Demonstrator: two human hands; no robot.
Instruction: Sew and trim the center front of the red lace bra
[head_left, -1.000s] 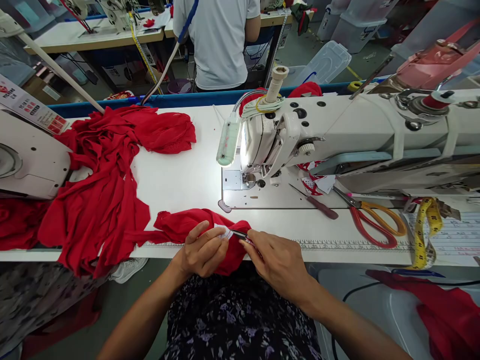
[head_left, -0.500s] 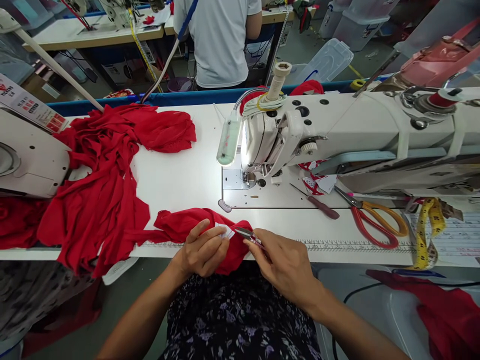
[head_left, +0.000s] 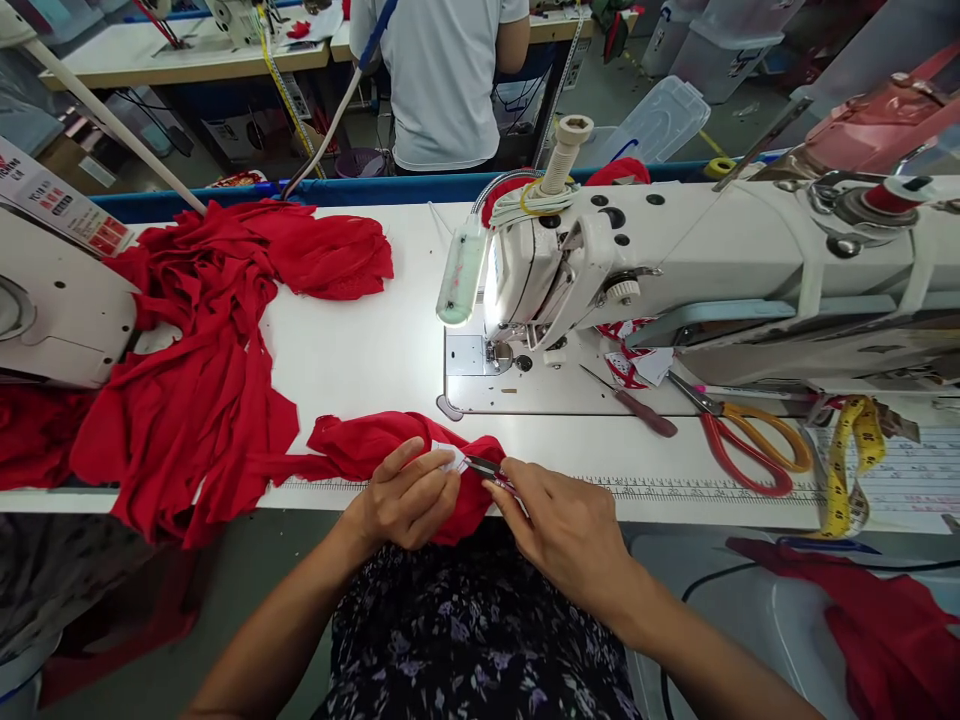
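Note:
My left hand (head_left: pixel 411 495) is closed in a pinch on a small white label (head_left: pixel 450 457), which lies against a bunched red fabric piece (head_left: pixel 375 440) at the table's front edge. In my right hand (head_left: pixel 562 520) is a pair of thread snips (head_left: pixel 484 466), partly hidden by the fingers. The dark tips of the snips point left and reach the label's right edge. Some of the red fabric hangs over the edge below my hands.
A white sewing machine (head_left: pixel 675 240) stands beyond my right hand. Orange-handled scissors (head_left: pixel 750 440), a seam-ripper-like tool (head_left: pixel 637 408) and a yellow tape measure (head_left: pixel 851 460) lie to the right. Red fabric (head_left: pixel 217 330) is heaped at left. A person (head_left: pixel 446 80) is at the far table.
The snips' tips have shifted slightly left against the label, and their blades look closer together. Both hands stay nearly in place; the view has moved a little.

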